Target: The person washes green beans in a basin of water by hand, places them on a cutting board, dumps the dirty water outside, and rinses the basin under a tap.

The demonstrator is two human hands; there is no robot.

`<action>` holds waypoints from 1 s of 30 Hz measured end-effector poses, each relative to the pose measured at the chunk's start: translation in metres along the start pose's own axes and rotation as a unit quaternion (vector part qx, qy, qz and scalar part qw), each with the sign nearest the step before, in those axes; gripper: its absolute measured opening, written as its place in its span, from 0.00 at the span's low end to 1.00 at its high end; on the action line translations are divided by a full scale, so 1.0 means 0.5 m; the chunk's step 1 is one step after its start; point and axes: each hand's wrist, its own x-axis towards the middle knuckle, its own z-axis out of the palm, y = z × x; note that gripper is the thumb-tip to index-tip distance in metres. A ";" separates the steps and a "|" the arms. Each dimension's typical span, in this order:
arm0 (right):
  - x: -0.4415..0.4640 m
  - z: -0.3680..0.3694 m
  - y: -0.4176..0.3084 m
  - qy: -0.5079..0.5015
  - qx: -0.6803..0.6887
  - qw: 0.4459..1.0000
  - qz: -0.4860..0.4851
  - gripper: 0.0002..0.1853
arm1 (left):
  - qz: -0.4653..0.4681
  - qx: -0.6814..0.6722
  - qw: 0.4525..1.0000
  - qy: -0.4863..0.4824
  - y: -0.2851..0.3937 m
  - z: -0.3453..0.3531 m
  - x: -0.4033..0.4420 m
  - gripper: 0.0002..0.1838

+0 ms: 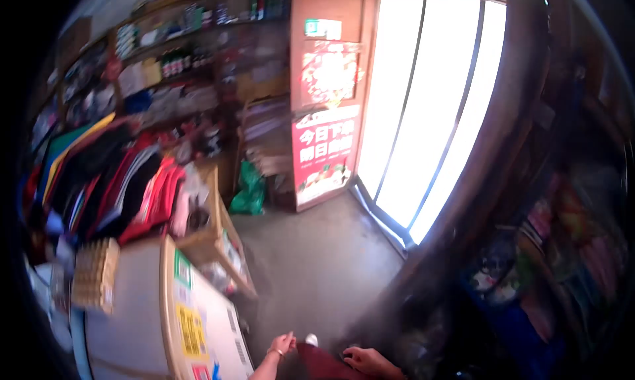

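My left hand [284, 343] is low in the frame with its fingers curled in, a band around the wrist. I see nothing between its fingers. My right hand [364, 359] is at the bottom edge, also curled, with a small dark patch by its fingertips that is too blurred to name. Dark red clothing [321, 363] shows between the hands, and the white tip of a shoe [311, 339] is just beyond. Nearest my left hand stands a white cabinet [126, 334] with stickers on its side. A stack of egg trays [96, 274] rests on it.
Folded clothes [112, 181] cover a wooden table [215, 201] at left. Loaded shelves [172, 42] line the back wall. A green plastic bag [249, 189] lies near the open door [327, 109] with a red poster. Bright doorway [423, 109] ahead; dark clutter [516, 281] at right.
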 end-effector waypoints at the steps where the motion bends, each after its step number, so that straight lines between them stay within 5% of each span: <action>1: 0.062 -0.025 0.013 0.021 0.001 1.000 -0.013 0.17 | -0.059 -0.030 0.998 0.026 0.009 -0.019 0.070 0.15; 2: 0.113 -0.061 -0.002 0.029 -0.114 0.993 -0.013 0.17 | -0.125 -0.056 0.989 0.052 0.020 -0.044 0.119 0.13; 3: 0.168 -0.102 -0.019 -0.007 -0.007 0.995 0.099 0.19 | -0.145 -0.027 0.987 0.069 0.051 -0.067 0.152 0.12; 4: 0.215 -0.150 -0.047 0.004 0.003 0.994 0.112 0.19 | -0.160 -0.003 0.983 0.084 0.096 -0.084 0.193 0.11; 6: 0.301 -0.236 -0.099 0.042 -0.039 0.998 0.019 0.19 | -0.135 0.006 0.987 0.086 0.194 -0.125 0.267 0.11; 10: 0.518 -0.348 -0.047 0.035 -0.053 0.995 0.071 0.20 | -0.063 -0.042 0.984 0.163 0.329 -0.184 0.506 0.14; 15: 0.765 -0.510 0.028 0.100 -0.022 0.988 0.117 0.18 | 0.037 -0.031 0.995 0.085 0.622 -0.121 0.866 0.31; 19: 0.936 -0.632 0.138 0.067 -0.061 0.983 0.160 0.20 | 0.234 0.030 0.971 -0.048 1.062 0.142 1.092 0.36; 21: 0.996 -0.702 0.189 0.142 -0.081 0.981 0.104 0.20 | 0.373 0.083 0.914 -0.136 1.267 0.322 1.182 0.36; 24: 1.068 -0.869 0.147 0.167 -0.077 0.966 0.183 0.20 | 0.500 0.141 0.831 -0.198 1.537 0.594 1.216 0.38; 25: 1.048 -0.872 0.135 0.172 -0.081 0.965 0.182 0.20 | 0.575 0.144 0.787 -0.169 1.524 0.616 1.246 0.38; 28: 1.121 -0.987 0.211 0.187 -0.071 0.960 0.197 0.20 | 0.517 0.159 0.800 -0.259 1.714 0.832 1.230 0.41; 30: 1.163 -1.092 0.263 0.154 -0.071 0.959 0.228 0.20 | 0.598 0.196 0.744 -0.225 1.778 0.983 1.303 0.45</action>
